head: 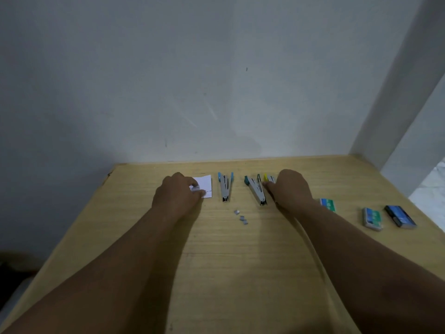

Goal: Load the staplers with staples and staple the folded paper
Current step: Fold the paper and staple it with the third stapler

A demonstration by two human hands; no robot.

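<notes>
Near the bench's (240,273) far edge, my left hand (177,196) pinches the folded paper (204,183); my right hand's (290,189) grip is unclear beside the open staplers (256,190). Loading appears unfinished; staple strips (241,216) lie loose.

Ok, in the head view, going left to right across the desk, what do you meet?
Left hand → folded paper → blue stapler → green stapler → right hand → green staple box → second green box → dark blue box.

No legible txt on boxes (372,218)
</notes>
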